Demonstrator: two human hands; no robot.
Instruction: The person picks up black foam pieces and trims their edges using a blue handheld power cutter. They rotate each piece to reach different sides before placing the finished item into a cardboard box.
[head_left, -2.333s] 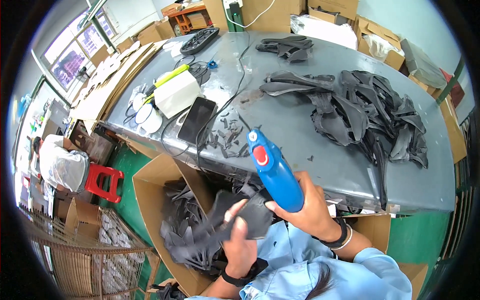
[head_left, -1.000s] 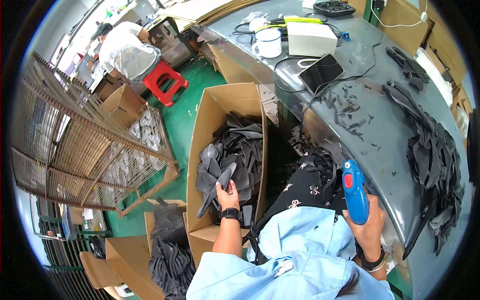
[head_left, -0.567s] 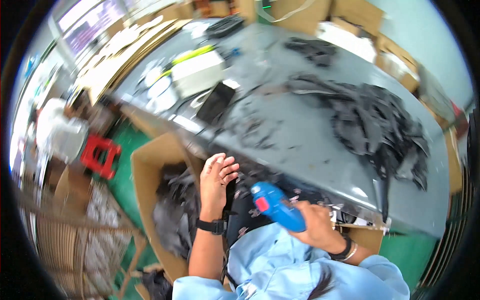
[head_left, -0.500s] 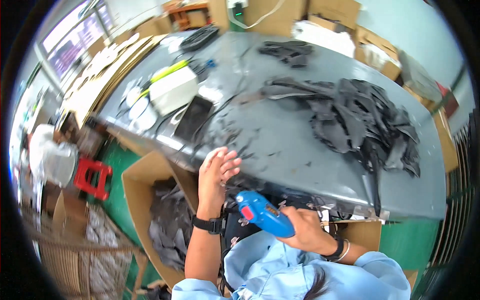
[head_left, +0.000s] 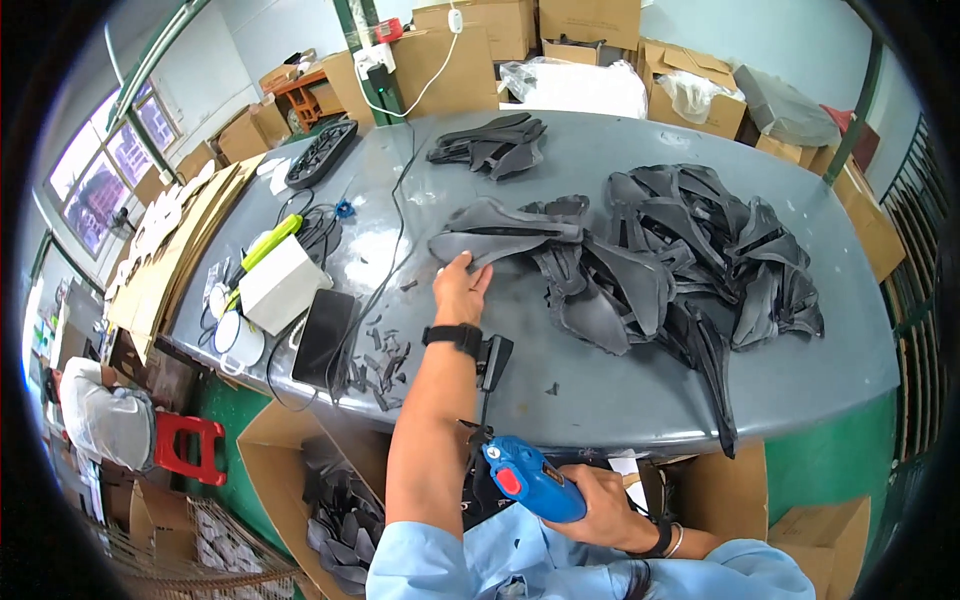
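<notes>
My left hand (head_left: 461,294) reaches over the table with finger and thumb apart. Its fingertips meet the near edge of a long, curved dark grey plastic part (head_left: 500,240), which lies at the left end of a heap of similar parts (head_left: 690,250). Close to my body, my right hand (head_left: 607,508) is wrapped round a blue handheld power tool (head_left: 538,482) with a red button. The tool's black head points up and left, below the table's front edge, near my left forearm. A black strap with a dark block circles my left wrist.
Small dark scraps (head_left: 385,365) lie beside a black phone (head_left: 324,338), a white box (head_left: 283,284) and a white mug (head_left: 240,338). A cable crosses the grey table (head_left: 600,400). An open carton (head_left: 262,440) of dark parts stands below left. At far left, a person sits by a red stool.
My left hand has moved forward from the table's front edge to the grey part. The view has shifted. My right hand keeps hold of the blue tool.
</notes>
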